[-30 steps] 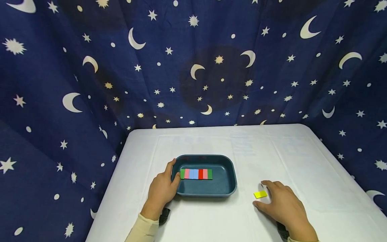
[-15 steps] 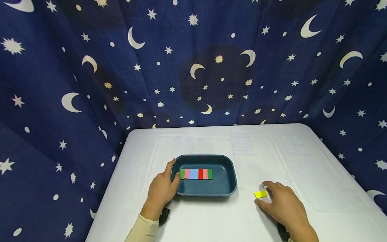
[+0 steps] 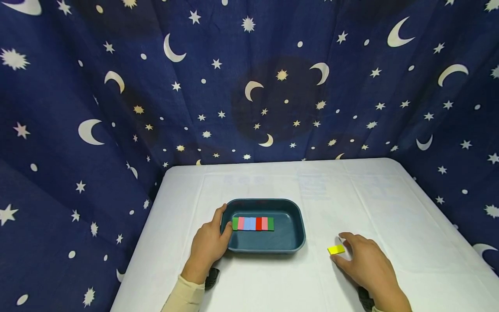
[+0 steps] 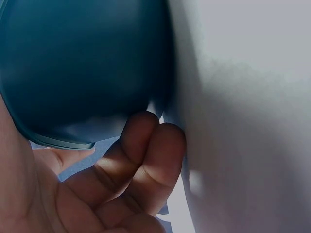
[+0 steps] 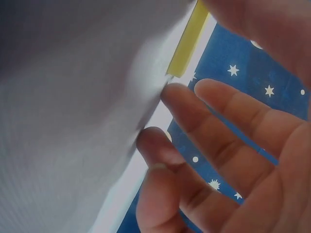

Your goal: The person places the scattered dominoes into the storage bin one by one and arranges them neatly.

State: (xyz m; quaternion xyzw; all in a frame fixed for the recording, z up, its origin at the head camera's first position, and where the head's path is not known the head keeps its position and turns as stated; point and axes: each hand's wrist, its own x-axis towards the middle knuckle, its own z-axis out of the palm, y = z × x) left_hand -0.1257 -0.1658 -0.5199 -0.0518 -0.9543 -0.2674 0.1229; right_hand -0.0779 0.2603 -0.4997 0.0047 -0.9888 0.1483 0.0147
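Note:
A dark teal tray stands on the white table, seen from outside in the left wrist view. My left hand grips its left end, thumb over the rim and fingers along the outer wall. Inside lies a row of coloured tiles, side by side: green at both ends, with pink, light blue and red between. To the right, a single yellow tile lies on the cloth. My right hand rests around it, thumb at its near edge and index finger beyond its far edge, with a gap there.
White cloth covers the table. A dark blue curtain with moons and stars hangs behind and at both sides. Black wrist straps show under the hands.
My right thumb has drawn slightly in to the yellow tile's near edge, and the fingers have shifted a little to the right. My left hand and the tray stay put.

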